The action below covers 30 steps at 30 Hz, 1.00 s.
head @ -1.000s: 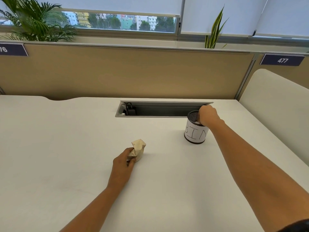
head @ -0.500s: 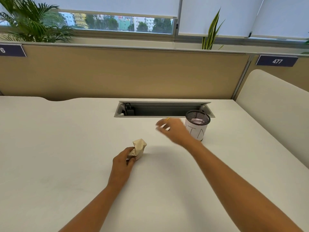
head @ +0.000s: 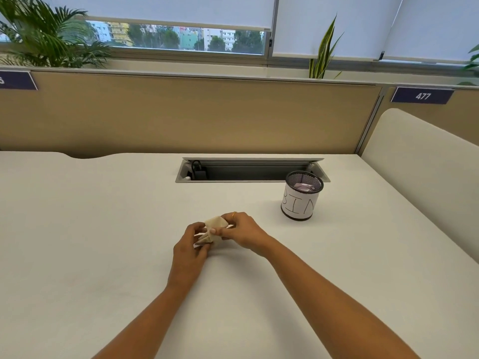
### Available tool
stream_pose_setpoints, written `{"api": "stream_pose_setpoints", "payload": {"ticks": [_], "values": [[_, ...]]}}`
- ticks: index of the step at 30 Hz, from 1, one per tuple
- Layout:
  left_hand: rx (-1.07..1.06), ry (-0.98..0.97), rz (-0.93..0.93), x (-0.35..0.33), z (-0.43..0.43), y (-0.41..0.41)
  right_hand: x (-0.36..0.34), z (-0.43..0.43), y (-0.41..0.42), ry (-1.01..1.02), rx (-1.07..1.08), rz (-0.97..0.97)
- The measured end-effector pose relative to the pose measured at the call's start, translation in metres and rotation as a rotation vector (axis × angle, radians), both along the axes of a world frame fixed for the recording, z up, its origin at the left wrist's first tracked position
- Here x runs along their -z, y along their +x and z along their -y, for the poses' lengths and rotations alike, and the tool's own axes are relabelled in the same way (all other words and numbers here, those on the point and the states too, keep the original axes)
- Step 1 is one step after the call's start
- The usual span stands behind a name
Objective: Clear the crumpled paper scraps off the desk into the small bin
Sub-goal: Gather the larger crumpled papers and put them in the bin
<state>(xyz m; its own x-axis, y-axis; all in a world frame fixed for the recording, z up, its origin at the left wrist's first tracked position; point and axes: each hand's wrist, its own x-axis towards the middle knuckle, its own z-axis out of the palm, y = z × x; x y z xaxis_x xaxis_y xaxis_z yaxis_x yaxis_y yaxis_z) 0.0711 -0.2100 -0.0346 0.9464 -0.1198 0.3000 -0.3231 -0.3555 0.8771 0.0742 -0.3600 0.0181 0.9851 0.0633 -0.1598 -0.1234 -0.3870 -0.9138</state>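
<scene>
Left hand (head: 190, 251), fingers curled, grips the lower end of a tan crumpled paper scrap (head: 214, 227) at the middle of the white desk (head: 77, 229); right hand (head: 242, 233) pinches its upper end between thumb and fingers. Further right stands the small mesh bin (head: 300, 206), lettered "BIN", upright just before the recessed cable tray (head: 248, 172) — a pale scrap (head: 305, 187) lies inside it.

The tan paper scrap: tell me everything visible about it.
The tan paper scrap is a crumpled wad of beige paper with creased, pointed folds. It is near the middle of the white desk, nearer the camera than the small bin and to its left. The left hand pinches its lower end; the right hand grips its upper right side. Whether it rests on the desk is unclear.
</scene>
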Motion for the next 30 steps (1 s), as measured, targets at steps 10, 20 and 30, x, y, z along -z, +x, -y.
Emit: {"api": "stream_pose_setpoints", "payload": {"ticks": [10, 20, 30], "values": [[0.018, 0.089, -0.034, 0.007, 0.002, 0.002, -0.057, 0.065, 0.008, -0.272, 0.586, 0.645], [-0.001, 0.123, -0.004, 0.007, 0.004, 0.003, -0.054, 0.136, 0.017, -0.638, 0.72, 0.57], [-0.006, 0.128, -0.006, 0.007, 0.004, 0.002, -0.059, 0.138, 0.028, -0.808, 0.518, 0.146]]}}
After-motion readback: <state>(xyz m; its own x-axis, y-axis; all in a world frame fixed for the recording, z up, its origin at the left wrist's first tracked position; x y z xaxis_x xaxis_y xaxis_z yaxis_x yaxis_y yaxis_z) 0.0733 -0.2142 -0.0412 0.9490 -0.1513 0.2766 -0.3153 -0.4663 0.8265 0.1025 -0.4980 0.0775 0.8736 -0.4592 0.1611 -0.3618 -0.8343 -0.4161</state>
